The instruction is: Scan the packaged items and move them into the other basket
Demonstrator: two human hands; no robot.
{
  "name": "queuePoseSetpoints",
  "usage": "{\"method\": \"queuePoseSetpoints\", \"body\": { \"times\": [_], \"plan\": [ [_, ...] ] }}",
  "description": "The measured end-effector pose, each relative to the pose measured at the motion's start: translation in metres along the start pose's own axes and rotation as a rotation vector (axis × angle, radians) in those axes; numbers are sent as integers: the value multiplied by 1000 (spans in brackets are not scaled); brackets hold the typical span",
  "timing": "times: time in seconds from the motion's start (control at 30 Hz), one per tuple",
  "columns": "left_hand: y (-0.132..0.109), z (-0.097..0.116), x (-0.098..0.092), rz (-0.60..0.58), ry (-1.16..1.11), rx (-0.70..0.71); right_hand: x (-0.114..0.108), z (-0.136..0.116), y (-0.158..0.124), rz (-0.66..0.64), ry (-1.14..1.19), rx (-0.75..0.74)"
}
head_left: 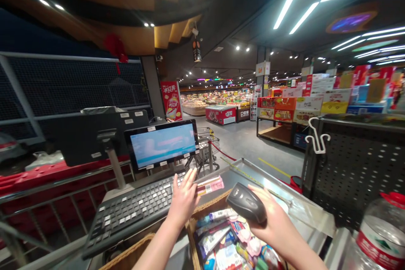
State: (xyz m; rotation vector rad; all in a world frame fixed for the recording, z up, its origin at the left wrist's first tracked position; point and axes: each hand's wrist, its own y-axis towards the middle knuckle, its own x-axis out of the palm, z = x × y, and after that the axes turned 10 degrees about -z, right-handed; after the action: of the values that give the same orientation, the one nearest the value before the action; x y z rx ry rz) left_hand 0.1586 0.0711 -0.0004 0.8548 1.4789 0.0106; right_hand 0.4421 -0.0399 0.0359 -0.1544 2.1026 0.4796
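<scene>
Holding the scanner (247, 203) over the basket (212, 203) with your right hand (272, 216), your left hand (184, 195) out by the keyboard (136, 206).

Your right hand's wrapped around that black scanner, right above the basket's colorful packets (226, 240). Your left hand's near the basket's far left corner, fingers stretched out, can't tell if it's touching keys or the pink packet (215, 184) beside it. That packet's just beyond the basket's far rim. Screen's (163, 143) farther back, left of the basket; big bottle's (381, 240) off to the basket's right.
</scene>
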Motion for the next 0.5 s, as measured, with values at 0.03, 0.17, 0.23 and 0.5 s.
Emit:
{"method": "queuePoseSetpoints", "body": {
  "times": [0.03,0.17,0.23,0.5],
  "plan": [
    [-1,-1,-3,4,2,-4,1,-3,1,0,4,-10],
    [-7,-8,-15,33,24,-10,3,-15,3,-4,29,-23],
    [-11,-13,-21,45,34,-16,5,-22,4,-11,41,-27],
    [-36,-31,-42,90,60,-49,13,-49,5,-67,59,-58]
  ]
}}
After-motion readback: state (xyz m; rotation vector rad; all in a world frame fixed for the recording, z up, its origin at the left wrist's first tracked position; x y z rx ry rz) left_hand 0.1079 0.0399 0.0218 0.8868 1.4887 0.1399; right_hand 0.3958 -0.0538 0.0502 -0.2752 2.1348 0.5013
